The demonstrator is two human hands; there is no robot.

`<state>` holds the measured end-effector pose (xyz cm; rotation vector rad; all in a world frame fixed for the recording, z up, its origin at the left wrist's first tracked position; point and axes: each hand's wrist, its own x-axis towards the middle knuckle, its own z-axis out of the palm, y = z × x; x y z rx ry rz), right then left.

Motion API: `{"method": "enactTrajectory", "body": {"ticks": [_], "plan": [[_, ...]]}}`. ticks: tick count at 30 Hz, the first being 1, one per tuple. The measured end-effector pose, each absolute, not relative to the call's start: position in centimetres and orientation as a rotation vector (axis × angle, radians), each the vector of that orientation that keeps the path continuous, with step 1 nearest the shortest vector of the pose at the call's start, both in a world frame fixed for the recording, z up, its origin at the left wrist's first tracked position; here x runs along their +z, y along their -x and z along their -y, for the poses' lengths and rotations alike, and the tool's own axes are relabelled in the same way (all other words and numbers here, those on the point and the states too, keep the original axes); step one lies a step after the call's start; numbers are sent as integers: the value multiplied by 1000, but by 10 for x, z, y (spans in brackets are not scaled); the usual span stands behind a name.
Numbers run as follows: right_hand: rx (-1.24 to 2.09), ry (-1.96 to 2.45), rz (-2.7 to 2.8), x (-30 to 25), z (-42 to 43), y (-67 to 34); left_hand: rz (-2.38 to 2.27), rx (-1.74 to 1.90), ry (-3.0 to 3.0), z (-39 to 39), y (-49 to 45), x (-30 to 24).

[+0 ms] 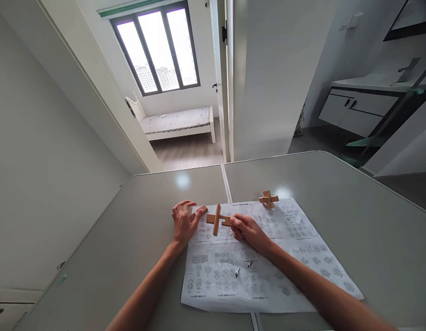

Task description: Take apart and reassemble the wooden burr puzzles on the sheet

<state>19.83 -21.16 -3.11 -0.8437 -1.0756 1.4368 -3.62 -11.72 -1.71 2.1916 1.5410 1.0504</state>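
Observation:
My right hand is closed on one end of a wooden cross-shaped puzzle assembly, held just above a printed instruction sheet. My left hand rests at the sheet's far left corner, fingers curled around a loose wooden bar. A second, finished wooden cross puzzle sits at the far edge of the sheet, apart from both hands.
The sheet lies on a grey table made of two halves with a seam down the middle. Beyond the table stands a white door, a bedroom with a bed, and a cabinet at the right.

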Motion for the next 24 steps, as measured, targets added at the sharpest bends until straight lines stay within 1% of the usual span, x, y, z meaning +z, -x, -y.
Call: {"method": "enactTrajectory", "body": {"ticks": [3,7,9,16,24], "plan": [[1438,839,1087,-33,212,-198,-1192,1198,-2099,125,31,-4],[1452,826,1106,-33,212,-199,-692,1001,-2084,138,25,7],[1463,817,1119,-32,213,-200,-573,905,-2119,144,23,8],[1505,799,1158,-30,214,-201,-647,752,-2294,154,20,10],[1409,872,1116,-30,213,-205,-625,854,-2243,150,21,13]]}}
